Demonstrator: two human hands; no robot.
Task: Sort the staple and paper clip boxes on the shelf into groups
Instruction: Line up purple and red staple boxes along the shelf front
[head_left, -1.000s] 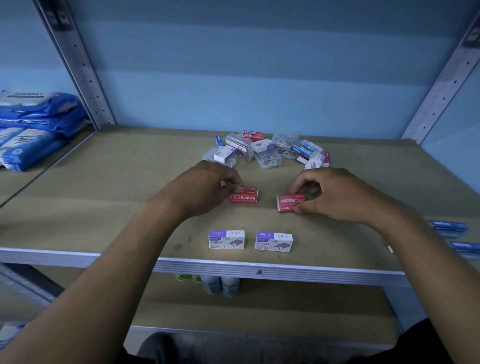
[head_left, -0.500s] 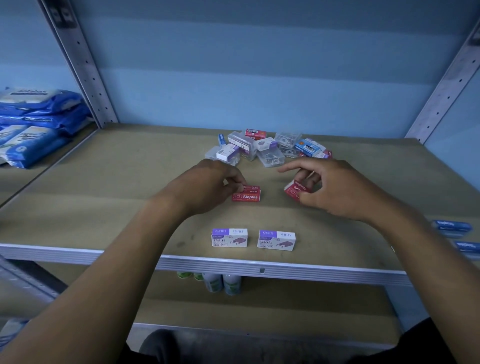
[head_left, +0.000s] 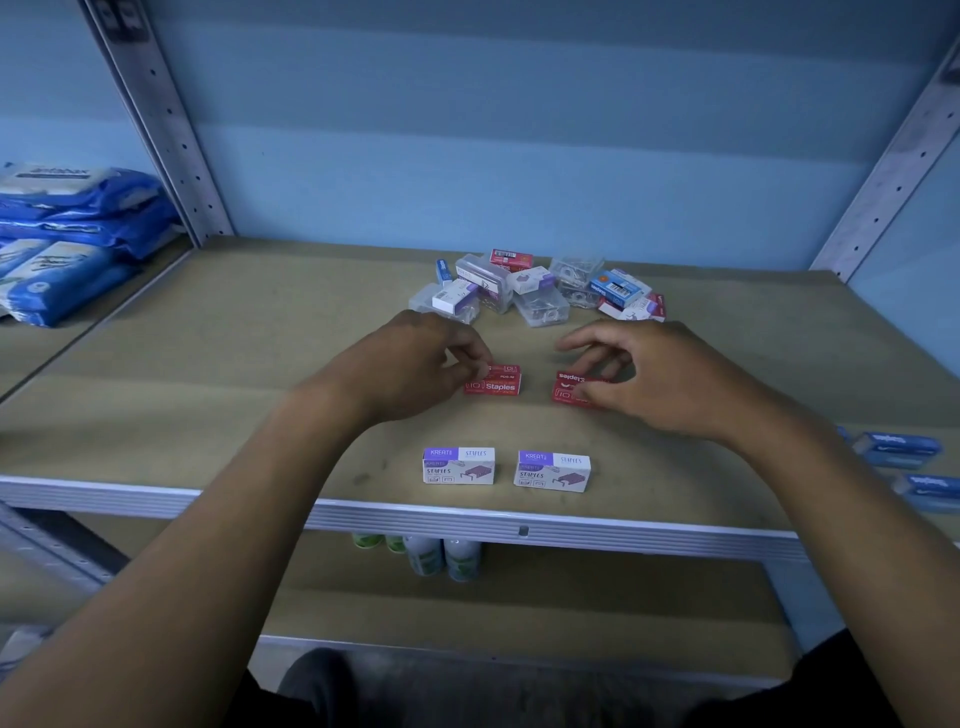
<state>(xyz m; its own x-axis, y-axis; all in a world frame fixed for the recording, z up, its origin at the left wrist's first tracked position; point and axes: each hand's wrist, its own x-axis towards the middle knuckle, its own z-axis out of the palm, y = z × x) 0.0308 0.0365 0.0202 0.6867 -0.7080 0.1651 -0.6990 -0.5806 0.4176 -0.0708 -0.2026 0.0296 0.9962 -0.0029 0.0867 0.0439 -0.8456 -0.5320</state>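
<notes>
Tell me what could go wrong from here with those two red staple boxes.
The right red box reads upside down next to the left red box, so the pair may end up mismatched. The right hand pinches only its edge and could drop it. Either hand reaching back could knock the loose pile behind.

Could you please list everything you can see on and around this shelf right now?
Purple-and-white staple boxes: two, side by side near the shelf's front edge.
Red staple boxes: two, mid-shelf, one at each hand.
Mixed pile of boxes: clear, red, blue, white; at the back.
Shelf: one, tan board.
Blue packs: stacked, left bay.
Blue boxes: two, right edge.
Bottles: several, lower shelf.
Left hand: pinches the left red box.
Right hand: fingers on the right red box.
</notes>
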